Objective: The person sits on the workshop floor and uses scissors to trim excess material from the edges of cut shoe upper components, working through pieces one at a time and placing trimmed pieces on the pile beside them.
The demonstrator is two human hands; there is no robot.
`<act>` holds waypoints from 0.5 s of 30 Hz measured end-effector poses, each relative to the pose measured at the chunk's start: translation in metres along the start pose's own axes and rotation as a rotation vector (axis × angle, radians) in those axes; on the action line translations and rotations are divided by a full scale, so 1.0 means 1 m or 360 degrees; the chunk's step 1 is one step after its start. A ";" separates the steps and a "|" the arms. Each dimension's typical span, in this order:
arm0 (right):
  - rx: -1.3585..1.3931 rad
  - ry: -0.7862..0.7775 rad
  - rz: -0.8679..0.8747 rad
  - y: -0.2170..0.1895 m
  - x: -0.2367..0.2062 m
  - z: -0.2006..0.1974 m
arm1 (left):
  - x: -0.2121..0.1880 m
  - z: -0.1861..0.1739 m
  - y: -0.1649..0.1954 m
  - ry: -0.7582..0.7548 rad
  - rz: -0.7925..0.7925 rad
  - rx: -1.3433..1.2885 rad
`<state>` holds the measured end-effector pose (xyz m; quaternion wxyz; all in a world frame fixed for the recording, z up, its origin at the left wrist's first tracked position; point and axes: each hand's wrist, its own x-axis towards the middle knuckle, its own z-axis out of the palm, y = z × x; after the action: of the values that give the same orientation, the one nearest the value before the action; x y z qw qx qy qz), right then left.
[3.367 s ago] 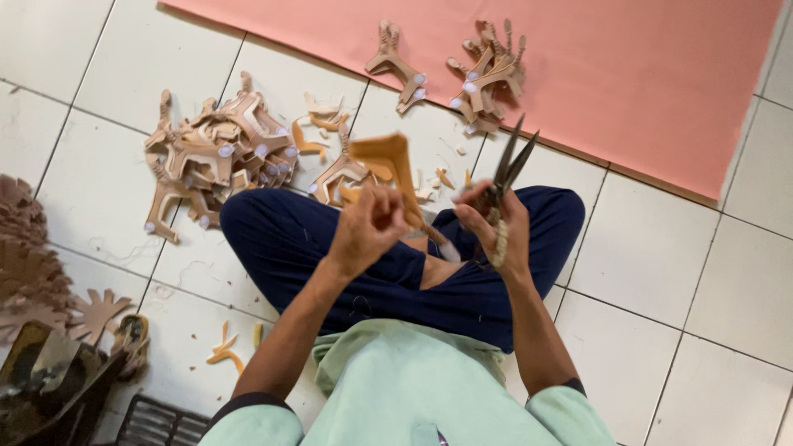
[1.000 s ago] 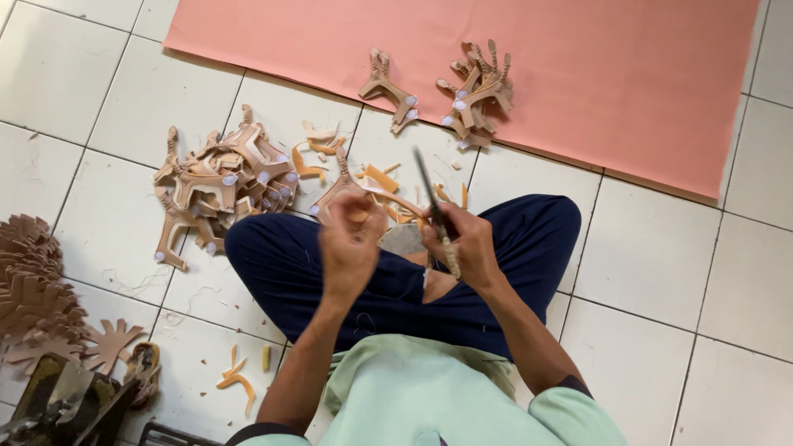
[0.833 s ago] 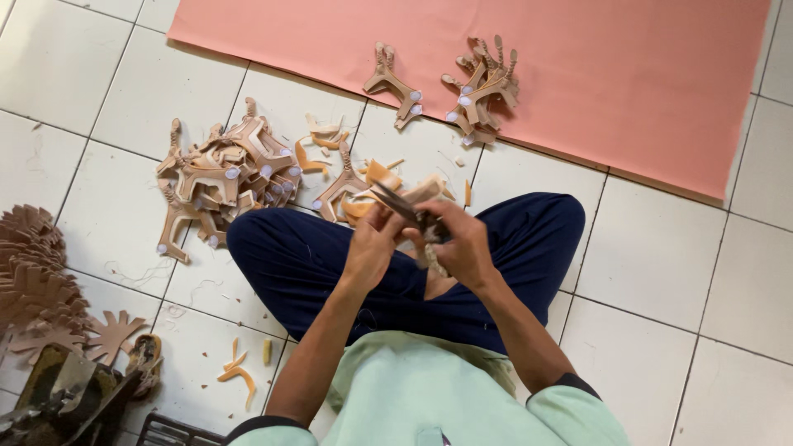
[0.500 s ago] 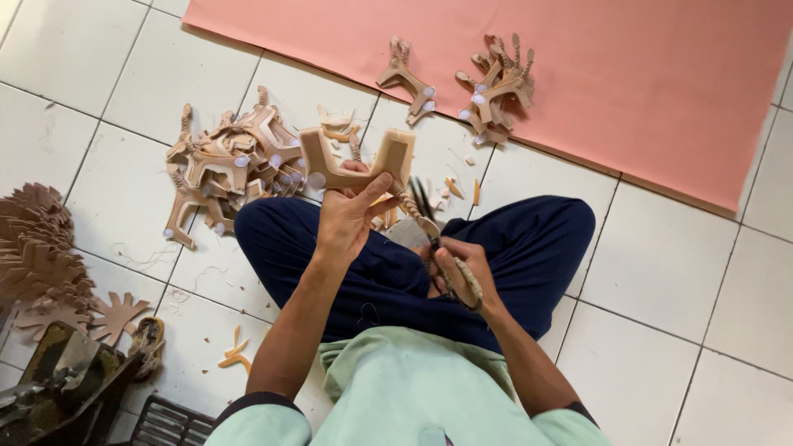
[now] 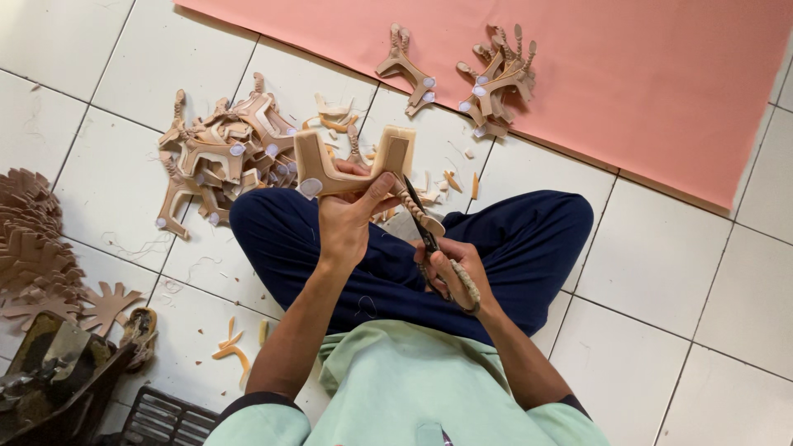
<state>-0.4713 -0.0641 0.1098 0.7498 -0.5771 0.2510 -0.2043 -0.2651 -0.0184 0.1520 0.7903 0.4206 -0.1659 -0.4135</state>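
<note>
**A:** What have the hands got from where you're watching?

**B:** I see the left hand point(image 5: 345, 221) closed around a tan Y-shaped strap piece point(image 5: 347, 168), thumb across its front, holding it up above the crossed knees. The right hand point(image 5: 450, 272) is wrapped tight on the handles of a pair of scissors point(image 5: 431, 239); the blades point up toward the strap piece's lower edge, just beside it. I can't tell how far apart the blades are.

**A:** Any containers?

**B:** Only one thing like it: a dark slatted crate point(image 5: 165, 419) at the bottom left, and I can't make out any contents. Everything else lies loose. A heap of finished straps point(image 5: 219, 153) sits on the white tiled floor point(image 5: 661, 256) left of the knees, a smaller cluster of straps point(image 5: 494, 83) rests on the pink sheet point(image 5: 661, 74), and brown fan-shaped cutouts point(image 5: 37, 248) are stacked at the far left. Small offcuts point(image 5: 234, 347) lie by the left knee.
</note>
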 end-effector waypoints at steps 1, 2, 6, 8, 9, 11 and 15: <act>0.0005 0.0029 0.0016 0.002 -0.001 0.000 | 0.000 0.000 -0.001 -0.0032 0.0005 -0.0024; 0.0022 0.0047 0.0015 0.004 -0.002 0.000 | 0.000 -0.001 -0.002 -0.0064 0.0010 -0.0048; 0.0068 0.0132 0.0049 0.013 -0.007 0.001 | 0.003 -0.009 -0.009 -0.0009 -0.0372 -0.0064; 0.0073 0.0165 0.0045 0.018 -0.008 0.001 | 0.006 -0.012 -0.016 -0.0016 -0.0490 -0.0170; 0.0073 0.0174 0.0029 0.020 -0.009 0.002 | 0.007 -0.014 -0.019 0.0033 -0.0529 -0.0217; 0.0060 0.0194 0.0055 0.021 -0.010 0.003 | 0.008 -0.017 -0.025 0.0131 -0.0626 -0.0311; -0.0169 0.0053 -0.0116 0.010 -0.004 0.003 | 0.006 -0.020 -0.030 0.0137 -0.0606 -0.0414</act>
<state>-0.4726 -0.0568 0.1010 0.7060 -0.6213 0.2527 -0.2274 -0.2646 -0.0218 0.1151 0.7519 0.3562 0.0050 -0.5547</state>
